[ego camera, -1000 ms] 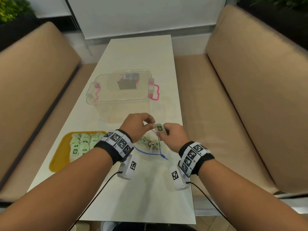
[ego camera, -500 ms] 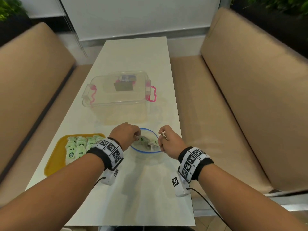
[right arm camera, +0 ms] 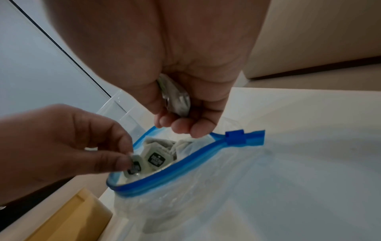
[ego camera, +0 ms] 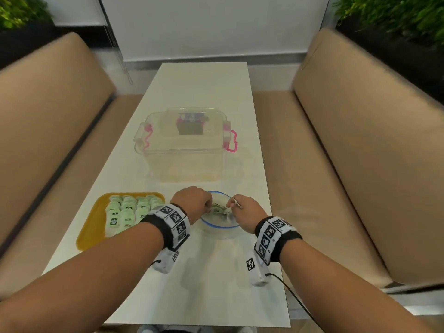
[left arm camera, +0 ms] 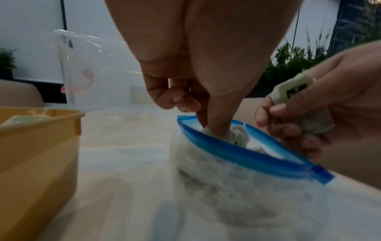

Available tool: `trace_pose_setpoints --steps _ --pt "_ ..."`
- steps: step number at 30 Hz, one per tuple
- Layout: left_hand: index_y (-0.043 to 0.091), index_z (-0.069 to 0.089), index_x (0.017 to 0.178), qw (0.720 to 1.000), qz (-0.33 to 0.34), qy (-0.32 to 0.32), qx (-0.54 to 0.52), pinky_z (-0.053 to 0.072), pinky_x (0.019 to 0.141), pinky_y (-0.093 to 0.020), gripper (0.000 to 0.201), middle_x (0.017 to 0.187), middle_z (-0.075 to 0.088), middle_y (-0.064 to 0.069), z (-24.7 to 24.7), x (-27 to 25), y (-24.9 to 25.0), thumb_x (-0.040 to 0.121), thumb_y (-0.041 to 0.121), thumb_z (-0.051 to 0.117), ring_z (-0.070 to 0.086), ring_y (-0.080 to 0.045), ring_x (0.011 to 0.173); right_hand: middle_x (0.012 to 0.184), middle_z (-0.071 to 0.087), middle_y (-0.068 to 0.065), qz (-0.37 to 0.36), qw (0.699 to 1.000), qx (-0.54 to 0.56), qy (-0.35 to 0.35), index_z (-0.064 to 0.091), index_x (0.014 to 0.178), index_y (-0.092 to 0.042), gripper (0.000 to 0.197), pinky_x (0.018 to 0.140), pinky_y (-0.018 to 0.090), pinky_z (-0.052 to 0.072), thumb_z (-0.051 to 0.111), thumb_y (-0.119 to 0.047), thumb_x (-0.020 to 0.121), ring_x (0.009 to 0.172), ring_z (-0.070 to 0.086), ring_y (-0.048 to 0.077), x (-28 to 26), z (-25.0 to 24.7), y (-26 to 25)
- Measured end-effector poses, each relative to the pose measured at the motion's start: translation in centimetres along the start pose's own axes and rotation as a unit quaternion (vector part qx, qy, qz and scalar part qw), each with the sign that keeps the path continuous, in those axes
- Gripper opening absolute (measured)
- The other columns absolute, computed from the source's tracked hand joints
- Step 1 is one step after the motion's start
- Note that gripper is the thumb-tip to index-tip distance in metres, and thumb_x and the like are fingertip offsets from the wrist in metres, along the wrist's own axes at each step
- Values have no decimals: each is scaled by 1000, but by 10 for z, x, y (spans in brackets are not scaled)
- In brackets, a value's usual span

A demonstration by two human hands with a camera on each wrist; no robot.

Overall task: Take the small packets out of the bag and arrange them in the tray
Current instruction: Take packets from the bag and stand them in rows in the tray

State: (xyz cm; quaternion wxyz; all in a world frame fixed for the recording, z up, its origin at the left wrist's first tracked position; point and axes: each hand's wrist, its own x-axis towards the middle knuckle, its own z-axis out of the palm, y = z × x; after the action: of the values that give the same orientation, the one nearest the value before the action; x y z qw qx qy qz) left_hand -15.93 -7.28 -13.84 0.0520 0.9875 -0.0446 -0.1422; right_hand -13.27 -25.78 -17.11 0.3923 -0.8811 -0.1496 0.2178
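Observation:
A clear zip bag (ego camera: 217, 227) with a blue rim (right arm camera: 185, 166) stands open on the white table, with several small pale packets (right arm camera: 156, 158) inside. My left hand (ego camera: 204, 205) reaches into its mouth, and thumb and forefinger pinch one packet (right arm camera: 134, 166) at the rim. My right hand (ego camera: 234, 208) is at the bag's right edge, its fingers curled round another packet (left arm camera: 292, 91). The yellow tray (ego camera: 92, 228) lies left of the bag and holds rows of green packets (ego camera: 127, 210).
A clear lidded box (ego camera: 182, 140) with pink latches stands on the table just beyond the bag. Tan bench seats (ego camera: 336, 152) run along both sides of the table. Cables trail from both wrist cameras toward the table's near edge.
Both hands came down from above the bag to its mouth, which now gapes wide. The left hand went inside and pinched a packet. The right hand kept its packet.

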Motion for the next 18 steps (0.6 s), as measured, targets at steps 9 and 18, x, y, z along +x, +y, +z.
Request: trace_pose_setpoints --steps 9,18 --pt "31 69 100 957 56 157 -239 43 74 -22 14 85 67 15 -74 -43 -18 90 23 65 55 1 75 70 49 -20 -90 983 146 59 66 107 -20 35 67 7 40 83 -23 77 67 49 -5 -11 -9 -54" --pt "30 68 94 967 52 210 -132 41 69 -26 8 86 59 16 -99 -81 -73 92 29 60 46 -2 68 69 59 -15 -150 977 129 79 72 93 -21 21 63 21 41 77 -38 82 60 48 1 9 25 -111"
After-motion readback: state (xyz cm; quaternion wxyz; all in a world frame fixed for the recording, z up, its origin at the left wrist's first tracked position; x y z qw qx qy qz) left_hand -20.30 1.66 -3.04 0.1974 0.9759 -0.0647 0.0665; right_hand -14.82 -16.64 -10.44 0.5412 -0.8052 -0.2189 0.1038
